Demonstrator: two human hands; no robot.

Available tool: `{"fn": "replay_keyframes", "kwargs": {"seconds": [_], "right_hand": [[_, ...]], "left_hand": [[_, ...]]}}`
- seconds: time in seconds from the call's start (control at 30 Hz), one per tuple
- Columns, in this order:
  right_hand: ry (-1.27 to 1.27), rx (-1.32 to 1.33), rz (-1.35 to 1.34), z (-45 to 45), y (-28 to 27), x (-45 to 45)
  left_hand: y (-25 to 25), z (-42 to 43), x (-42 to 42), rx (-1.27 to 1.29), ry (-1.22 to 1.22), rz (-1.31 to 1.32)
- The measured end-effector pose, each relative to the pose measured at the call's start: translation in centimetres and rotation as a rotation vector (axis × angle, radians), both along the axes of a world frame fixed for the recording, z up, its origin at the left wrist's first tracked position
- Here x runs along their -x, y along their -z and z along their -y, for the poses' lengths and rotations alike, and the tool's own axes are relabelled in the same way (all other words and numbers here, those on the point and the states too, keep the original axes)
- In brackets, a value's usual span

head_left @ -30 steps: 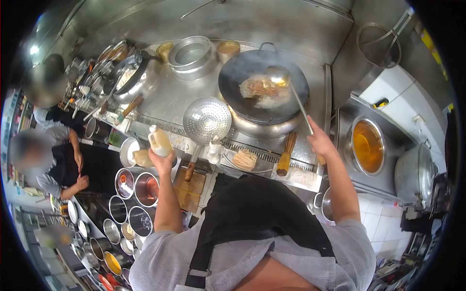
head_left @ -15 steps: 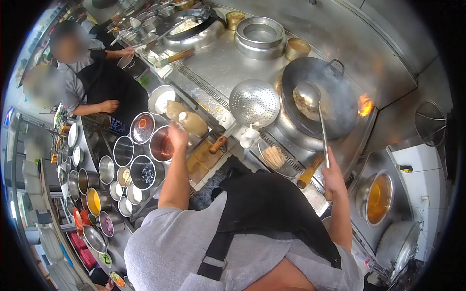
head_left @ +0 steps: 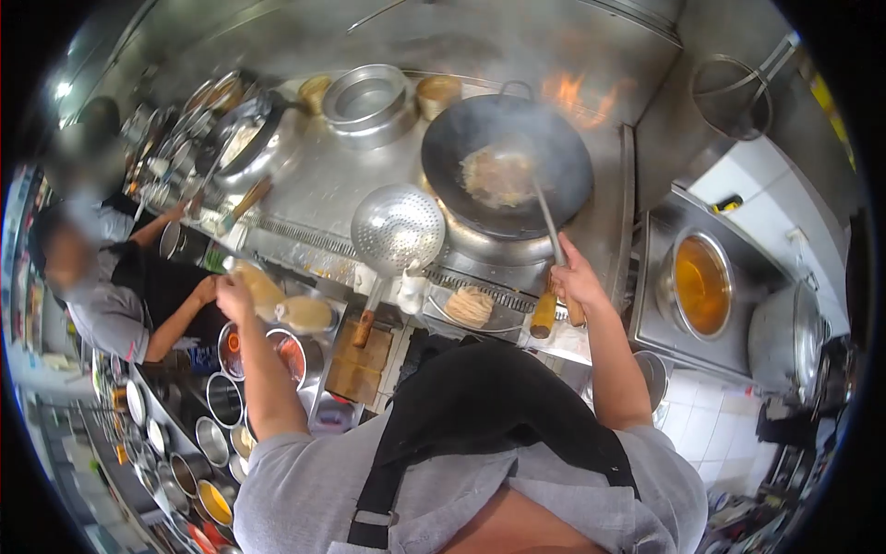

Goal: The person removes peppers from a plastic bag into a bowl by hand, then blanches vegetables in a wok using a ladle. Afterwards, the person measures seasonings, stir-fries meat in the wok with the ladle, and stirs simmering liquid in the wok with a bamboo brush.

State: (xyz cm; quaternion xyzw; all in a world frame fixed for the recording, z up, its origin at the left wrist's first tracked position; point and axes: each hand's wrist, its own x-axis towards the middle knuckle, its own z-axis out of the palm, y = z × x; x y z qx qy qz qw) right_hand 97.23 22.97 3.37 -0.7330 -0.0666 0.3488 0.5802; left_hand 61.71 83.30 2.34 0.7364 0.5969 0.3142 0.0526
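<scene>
My right hand (head_left: 577, 279) is closed round the wooden-ended handle of a long metal ladle (head_left: 547, 210). The ladle's head is in the black wok (head_left: 443, 175), hard to see among steam and browned food (head_left: 496, 175). Beside the bottles of light brown liquid, my left hand (head_left: 233, 299) is held up with fingers curled together; what they hold, if anything, is hidden. One bottle (head_left: 257, 288) lies just right of that hand, the other bottle (head_left: 306, 315) a little farther right. Below are a pot of red sauce (head_left: 293, 358) and other metal pots.
Flames (head_left: 580, 97) rise behind the wok. A perforated strainer (head_left: 398, 229) rests left of it, near a brush (head_left: 543, 317) and a pale coiled bundle (head_left: 469, 307). A pot of orange liquid (head_left: 701, 284) stands right. A co-worker (head_left: 120, 305) stands close on the left.
The view has swung, shifting the stove left. My left hand has moved from near the bottle cap to the bottles' left side. The ladle head has sunk into the food; flames are larger.
</scene>
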Motion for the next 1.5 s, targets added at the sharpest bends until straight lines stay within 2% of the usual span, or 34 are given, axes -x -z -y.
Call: {"fn": "replay_keyframes", "kwargs": {"seconds": [0.1, 0.13, 0.2, 0.23, 0.27, 0.37, 0.4, 0.43, 0.47, 0.57, 0.63, 0.67, 0.73, 0.77, 0.83, 0.87, 0.9, 0.97, 1.0, 1.07, 1.2, 1.27, 1.33, 1.4, 1.47, 1.5], "right_hand": [[0.014, 0.07, 0.043, 0.1, -1.5, 0.2], [0.029, 0.065, 0.043, -0.6, -1.8, 0.2], [0.188, 0.239, 0.266, -2.9, -2.6, -0.8], [0.185, 0.362, 0.273, -3.6, -2.9, -1.6], [0.194, 0.361, 0.27, -3.9, -2.6, -2.3], [-0.111, 0.384, 0.297, -3.6, -1.0, -3.6], [-0.103, 0.386, 0.298, -2.9, -0.7, -3.5], [-0.265, 0.538, 0.479, -1.7, -0.4, -3.1], [-0.431, 0.689, 0.657, -0.7, 0.0, -2.9], [-0.627, 1.078, 0.589, 3.4, -6.2, -2.5], [-0.687, 1.139, 0.735, 7.6, -7.5, -3.7], [-0.686, 1.145, 0.726, 8.8, -7.9, -4.0], [-0.578, 1.165, 0.842, 10.5, -8.3, -4.5], [-0.502, 1.109, 0.867, 11.3, -6.3, -4.7], [-0.343, 1.017, 0.62, 9.3, -5.2, -3.0], [-0.191, 0.842, 0.504, 7.8, -3.1, -1.7], [-0.09, 0.757, 0.403, 5.0, -3.5, 0.6], [0.086, 0.448, 0.432, 1.6, 0.7, 4.0], [0.093, 0.448, 0.434, 0.2, -0.3, 4.9], [0.114, -0.006, -0.127, -1.2, -3.0, 6.3], [-0.047, -0.056, -0.087, 2.9, -1.3, 4.3], [-0.296, 0.815, 0.563, 5.4, -0.9, 4.6], [-0.252, 0.93, 0.644, 10.2, 1.1, 4.1], [-0.21, 0.928, 0.623, 12.4, 0.8, 4.3], [-0.164, 0.927, 0.604, 12.9, 0.5, 5.1], [-0.086, 0.626, 0.531, 11.8, -0.4, 6.2]], "left_hand": [[-8.8, -0.7, -4.3, -0.242, 0.202, 0.175], [-11.1, -1.5, -5.9, -0.258, 0.224, 0.181], [-15.3, -1.2, -9.6, -0.246, 0.393, 0.323], [-16.5, -1.5, -11.6, -0.179, 0.513, 0.455], [-16.7, -2.7, -13.6, -0.148, 0.613, 0.592], [-18.3, 0.0, -19.2, -0.024, 0.721, 0.779], [-18.3, 0.6, -20.6, 0.02, 0.787, 0.838], [-18.4, 2.4, -22.1, 0.065, 0.841, 0.912], [-18.5, 3.7, -23.2, 0.068, 0.85, 0.869], [-17.2, 5.4, -26.2, 0.185, 0.948, 0.893], [-17.1, 8.0, -27.4, 0.293, 0.992, 0.919], [-17.5, 9.5, -28.0, 0.321, 1.017, 0.925], [-17.3, 10.8, -29.5, 0.353, 1.053, 0.916], [-17.3, 11.3, -30.3, 0.361, 1.063, 0.916], [-17.6, 12.3, -31.6, 0.335, 1.052, 0.792], [-17.7, 12.7, -32.2, 0.337, 1.053, 0.795], [-17.9, 13.1, -32.9, 0.299, 1.066, 0.75], [-17.9, 13.9, -34.3, 0.291, 1.102, 0.683], [-18.0, 14.6, -35.0, 0.291, 1.109, 0.685], [-18.0, 15.8, -36.4, 0.27, 1.161, 0.545], [-17.0, 18.0, -39.3, 0.19, 1.141, 0.302], [-17.0, 19.4, -39.8, 0.155, 1.139, 0.252], [-16.1, 20.1, -40.6, 0.133, 1.195, 0.257], [-15.7, 21.4, -41.0, 0.109, 1.198, 0.178], [-14.9, 23.1, -41.9, -0.113, 1.182, -0.161], [-14.7, 24.1, -42.8, -0.058, 1.179, -0.348]]}}
